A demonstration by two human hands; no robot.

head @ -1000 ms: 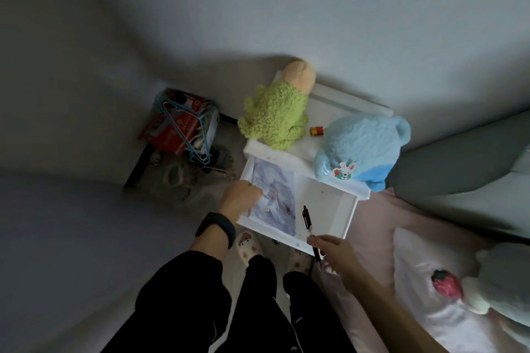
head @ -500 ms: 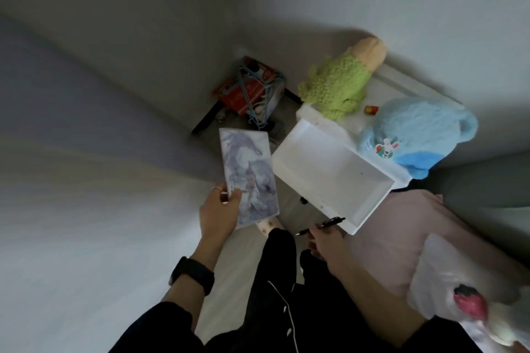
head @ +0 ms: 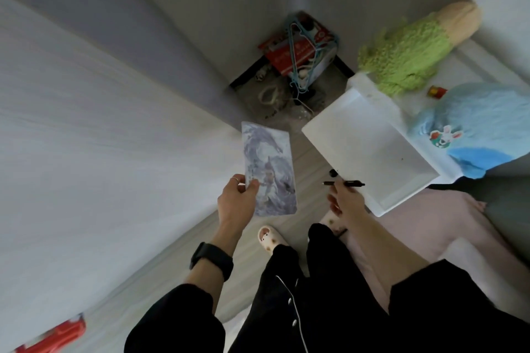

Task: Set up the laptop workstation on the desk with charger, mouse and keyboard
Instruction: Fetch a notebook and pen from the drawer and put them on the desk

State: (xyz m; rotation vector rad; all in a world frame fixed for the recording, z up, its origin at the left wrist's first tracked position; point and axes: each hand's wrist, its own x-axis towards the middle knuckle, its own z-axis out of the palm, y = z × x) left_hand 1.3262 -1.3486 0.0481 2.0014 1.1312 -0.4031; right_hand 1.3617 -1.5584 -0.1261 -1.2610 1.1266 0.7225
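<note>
Both grips loaded, standing by the open drawer.

Left grip pinches the printed mat by its lower left corner, thumb on the face; mat is near upright in the air over the floor, just left of the drawer, not touching it. Right grip pinches a black pen at the fingertips, pen lying crosswise at the drawer's front corner. Black wristband on the left wrist. Green plush and blue plush sit on the white top behind the drawer. Red box with hangers in the floor corner.
</note>
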